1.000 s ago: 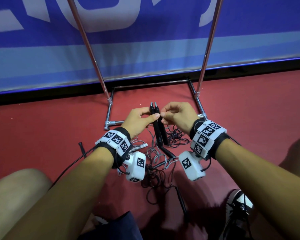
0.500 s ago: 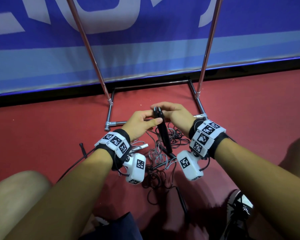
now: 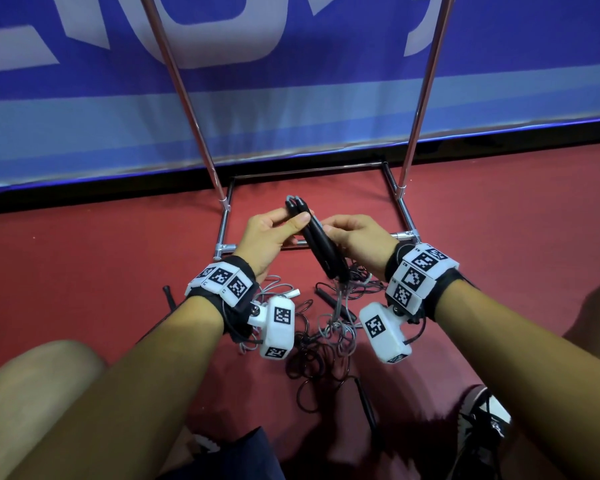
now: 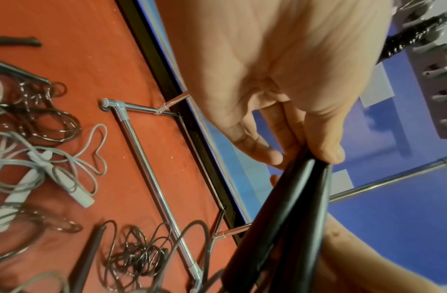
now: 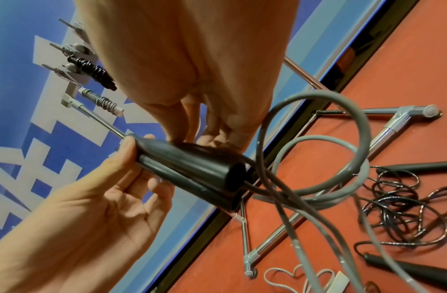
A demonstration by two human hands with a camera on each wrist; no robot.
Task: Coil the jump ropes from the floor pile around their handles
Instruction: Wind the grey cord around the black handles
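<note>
Two black jump-rope handles (image 3: 317, 237) are held together above the floor, narrow tips up and left. My left hand (image 3: 291, 218) pinches them near the tips between thumb and fingers (image 4: 327, 152). From the right, my right hand (image 3: 333, 230) curls its fingers round their middle. In the right wrist view the handles' (image 5: 192, 164) wide ends face the camera, and loops of grey cord (image 5: 317, 150) hang beside them. Below the hands, a tangled pile of black and grey ropes (image 3: 323, 327) lies on the red floor, with a grey-handled rope (image 4: 42, 178) in it.
A chrome rack base (image 3: 224, 237) lies on the floor just beyond the hands, its two uprights rising against a blue banner wall. Coiled ropes (image 5: 92, 73) hang on the rack's hooks. My knees flank the pile, and a shoe (image 3: 482, 427) is at lower right.
The handles have tilted from upright to leaning, tips up-left. My right hand has slid from the top down to their middle. My left hand now pinches nearer the tips.
</note>
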